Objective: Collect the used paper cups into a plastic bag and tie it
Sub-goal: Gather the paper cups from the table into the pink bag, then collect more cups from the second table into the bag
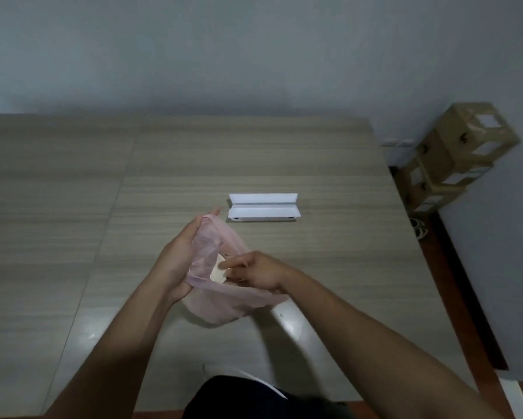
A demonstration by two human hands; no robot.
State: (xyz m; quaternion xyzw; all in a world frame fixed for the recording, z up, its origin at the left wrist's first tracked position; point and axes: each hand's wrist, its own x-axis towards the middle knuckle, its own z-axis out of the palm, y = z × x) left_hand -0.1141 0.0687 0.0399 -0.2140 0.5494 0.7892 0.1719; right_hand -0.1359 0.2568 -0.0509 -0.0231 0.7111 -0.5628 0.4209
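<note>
A thin pink plastic bag (224, 303) sits on the wooden table (193, 164) right in front of me. My left hand (178, 261) grips the bag's left rim and holds the mouth up and open. My right hand (254, 272) is at the mouth, its fingers curled round a pale paper cup (218, 272) that lies partly inside the bag. The bag's lower part bulges on the table; what it contains is hidden by the plastic.
A white open box (264, 207) lies on the table just beyond the bag. Stacked cardboard boxes (456, 155) stand on the floor past the table's right edge, by the wall. The table's far edge meets a grey wall.
</note>
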